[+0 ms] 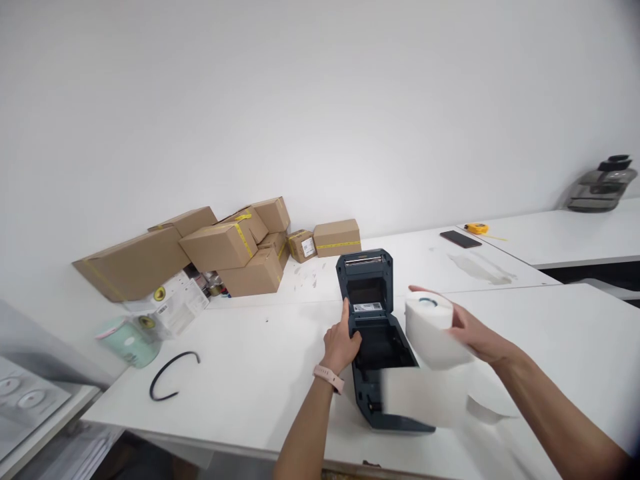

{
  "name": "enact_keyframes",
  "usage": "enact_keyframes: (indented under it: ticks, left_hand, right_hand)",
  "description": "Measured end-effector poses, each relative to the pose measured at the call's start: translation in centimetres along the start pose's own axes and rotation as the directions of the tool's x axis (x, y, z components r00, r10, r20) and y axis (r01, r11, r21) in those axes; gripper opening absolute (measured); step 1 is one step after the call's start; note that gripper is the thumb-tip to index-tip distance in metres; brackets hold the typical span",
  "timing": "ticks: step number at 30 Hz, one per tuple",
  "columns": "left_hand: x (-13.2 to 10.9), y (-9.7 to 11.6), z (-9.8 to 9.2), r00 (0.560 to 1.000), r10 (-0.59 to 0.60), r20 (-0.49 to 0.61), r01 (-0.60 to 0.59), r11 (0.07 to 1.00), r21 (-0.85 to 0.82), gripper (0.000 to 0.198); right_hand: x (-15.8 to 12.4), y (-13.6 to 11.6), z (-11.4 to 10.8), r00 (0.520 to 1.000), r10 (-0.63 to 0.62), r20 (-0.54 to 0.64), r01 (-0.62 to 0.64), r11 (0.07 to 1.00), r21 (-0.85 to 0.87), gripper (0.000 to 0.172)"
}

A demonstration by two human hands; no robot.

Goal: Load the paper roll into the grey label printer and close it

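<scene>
Roll (430,333): raised, at the right side of the printer (380,347); blurred paper strip (425,397) in front of the near end.
Right hand (473,333): clasps the roll from the right.
Left hand (341,343): at the printer's left edge, index finger extended; grip cannot be determined.
Lid (367,288): raised, far end.
Cartons (217,250): stacked, far left.
Phone (461,239): far right, beside tape measure (477,229).

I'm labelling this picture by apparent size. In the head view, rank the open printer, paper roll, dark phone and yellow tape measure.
1. Open printer
2. Paper roll, in the right hand
3. Dark phone
4. Yellow tape measure

The last two lie farther away.
</scene>
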State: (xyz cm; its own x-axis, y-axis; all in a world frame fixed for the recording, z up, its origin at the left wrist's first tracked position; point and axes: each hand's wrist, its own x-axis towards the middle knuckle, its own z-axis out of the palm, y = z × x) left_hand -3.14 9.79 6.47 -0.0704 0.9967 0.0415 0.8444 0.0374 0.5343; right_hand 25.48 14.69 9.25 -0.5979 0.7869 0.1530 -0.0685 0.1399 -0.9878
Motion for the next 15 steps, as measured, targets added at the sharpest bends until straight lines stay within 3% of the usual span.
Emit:
enact_keyframes:
  ticks: [3,6,11,15]
  left_hand:
    - [-0.5,0.3,0.5,0.999,0.003,-0.035,-0.002,0.999,0.045,0.079]
    - [-1.0,0.5,0.9,0.998,0.015,-0.068,-0.012,0.999,0.05,0.074]
    - [-1.4,0.6,1.3,0.997,0.01,-0.083,-0.006,0.999,0.044,0.07]
    - [-1.4,0.7,1.3,0.997,0.0,-0.081,0.004,0.999,0.05,0.069]
  right_hand:
    - [-0.1,0.9,-1.6,0.989,0.058,-0.139,-0.063,0.998,-0.028,0.096]
    - [0.7,2.3,-2.4,0.977,0.108,-0.186,-0.133,0.982,-0.13,0.083]
    - [2.0,3.9,-3.6,0.959,0.16,-0.235,-0.214,0.951,-0.224,0.068]
    - [2.4,3.9,-5.2,0.963,0.186,-0.196,-0.245,0.905,-0.349,0.066]
